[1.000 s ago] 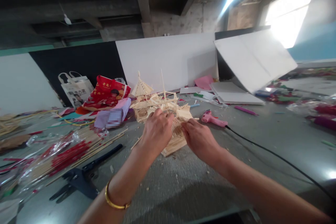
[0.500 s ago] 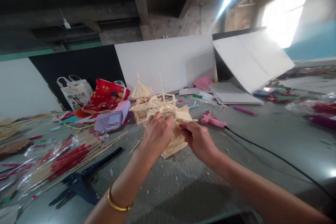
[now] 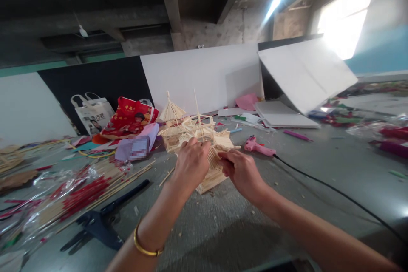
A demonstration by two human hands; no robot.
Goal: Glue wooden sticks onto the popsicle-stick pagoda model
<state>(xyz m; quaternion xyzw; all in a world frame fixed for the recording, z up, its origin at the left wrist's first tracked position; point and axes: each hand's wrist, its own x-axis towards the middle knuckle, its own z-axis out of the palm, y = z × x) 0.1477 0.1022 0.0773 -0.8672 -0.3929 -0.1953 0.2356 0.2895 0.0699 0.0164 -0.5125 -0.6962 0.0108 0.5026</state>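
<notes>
A pale model building (image 3: 204, 125) made of thin wooden sticks stands on the table in front of me, with slatted roofs and a tall thin stick rising from it. My left hand (image 3: 193, 163) is closed on the model's front left part, its fingertips hidden behind the knuckles. At the right edge of the front slatted roof, my right hand (image 3: 242, 172) is closed in a pinch. Whatever lies between those fingertips is too small or hidden to make out. A pink glue gun (image 3: 259, 147) rests just right of the model, its black cord running to the right.
Red-tipped sticks in clear plastic (image 3: 86, 195) and a dark blue hand tool (image 3: 98, 225) lie at left. A red bag (image 3: 127, 119) and a white tote bag (image 3: 92, 114) stand behind. White boards (image 3: 283, 114) and a purple stick (image 3: 297, 135) are at right.
Both hands stay at almost the same place on the model. The whole view has shifted very slightly; nothing has visibly been taken up or let go.
</notes>
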